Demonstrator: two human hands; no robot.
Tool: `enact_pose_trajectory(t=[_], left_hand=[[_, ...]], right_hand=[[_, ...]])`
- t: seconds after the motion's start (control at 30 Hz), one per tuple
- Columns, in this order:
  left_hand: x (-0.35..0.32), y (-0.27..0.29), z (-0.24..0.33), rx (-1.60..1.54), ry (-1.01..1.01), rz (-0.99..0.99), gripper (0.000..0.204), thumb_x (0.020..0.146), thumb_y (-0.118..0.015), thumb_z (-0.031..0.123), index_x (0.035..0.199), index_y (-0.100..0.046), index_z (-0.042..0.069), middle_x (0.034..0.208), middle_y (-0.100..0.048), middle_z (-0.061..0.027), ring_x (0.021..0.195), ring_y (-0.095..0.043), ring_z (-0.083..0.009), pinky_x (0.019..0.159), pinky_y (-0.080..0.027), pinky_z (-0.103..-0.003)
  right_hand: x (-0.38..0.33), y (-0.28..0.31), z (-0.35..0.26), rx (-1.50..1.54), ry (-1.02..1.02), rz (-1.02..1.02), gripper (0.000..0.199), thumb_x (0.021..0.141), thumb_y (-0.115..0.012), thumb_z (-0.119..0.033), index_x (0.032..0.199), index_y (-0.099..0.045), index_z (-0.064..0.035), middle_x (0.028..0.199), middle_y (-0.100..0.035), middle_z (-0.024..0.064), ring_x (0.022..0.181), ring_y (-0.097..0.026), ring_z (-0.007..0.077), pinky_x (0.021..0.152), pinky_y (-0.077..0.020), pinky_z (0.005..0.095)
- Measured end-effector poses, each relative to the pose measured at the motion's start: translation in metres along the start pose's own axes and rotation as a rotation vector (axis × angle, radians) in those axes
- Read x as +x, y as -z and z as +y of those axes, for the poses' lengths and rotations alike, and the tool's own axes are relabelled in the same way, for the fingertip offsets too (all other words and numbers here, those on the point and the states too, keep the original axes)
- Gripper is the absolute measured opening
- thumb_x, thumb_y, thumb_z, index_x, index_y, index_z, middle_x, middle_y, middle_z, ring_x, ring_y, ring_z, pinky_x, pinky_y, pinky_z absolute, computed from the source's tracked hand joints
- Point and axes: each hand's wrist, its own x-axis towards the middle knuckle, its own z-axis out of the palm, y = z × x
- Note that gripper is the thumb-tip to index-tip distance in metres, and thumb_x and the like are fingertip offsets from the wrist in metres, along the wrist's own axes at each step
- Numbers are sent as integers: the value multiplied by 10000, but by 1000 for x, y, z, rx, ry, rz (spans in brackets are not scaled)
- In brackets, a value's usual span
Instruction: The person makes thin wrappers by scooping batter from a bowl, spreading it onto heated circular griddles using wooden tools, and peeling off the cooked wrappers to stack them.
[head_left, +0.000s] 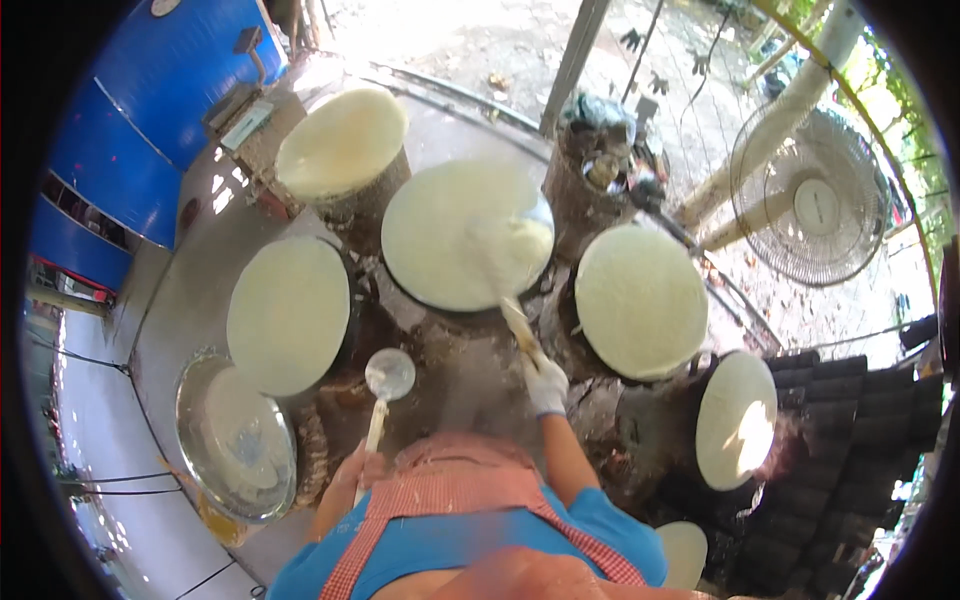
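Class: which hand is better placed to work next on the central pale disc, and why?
Probably the right hand: its long-handled tool reaches over the disc. The left hand holds a ladle apart from it.

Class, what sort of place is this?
Probably a semi-outdoor cooking workshop: large, round, pale-coated discs resembling griddles, a wide, round, shiny metal basin holding what looks like whitish liquid, and bright, sunlit ground beyond.

The white-gloved right hand is curled, its forearm extended; the left hand, also curled, sits nearer the torso.
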Motion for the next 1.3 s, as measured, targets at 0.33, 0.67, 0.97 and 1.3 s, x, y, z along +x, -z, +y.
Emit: enact_pose_trajectory(t=[0.33, 0.67, 0.97, 1.3], left_hand=[[15, 6, 3, 99, 58, 27, 171, 1015, -361, 266, 1065, -516, 216, 590, -307, 14, 395, -283, -83, 323, -267, -231], [19, -4, 65, 102, 190, -33, 168, 1013, -354, 280, 992, -501, 200, 594, -304, 21, 396, -286, -83, 304, -260, -230], [-13, -24, 71, -368, 167, -116, 373, 996, -351, 313, 690, -399, 107, 580, -349, -3, 431, -342, -109, 384, -334, -281], [56, -78, 122, -276, 146, -2, 353, 962, -442, 282, 639, -409, 145, 500, -299, 40, 383, -297, -82, 346, -288, -249]], right_hand=[[200, 7, 11, 502, -205, 205, 375, 806, -596, -332, 971, -693, -10, 845, -688, 201, 772, -656, 228, 721, -481, 336], [110, -6, 29, 885, -233, -34, 165, 809, -624, -129, 877, -714, -9, 793, -702, 115, 708, -656, 163, 644, -496, 308], [89, 26, -34, 582, -242, 219, 284, 824, -657, -272, 1053, -698, -110, 927, -704, 134, 845, -674, 233, 791, -494, 344], [98, 63, -28, -309, 224, 34, 279, 860, -557, -428, 1015, -669, -225, 760, -653, 172, 679, -636, 382, 610, -494, 490]])
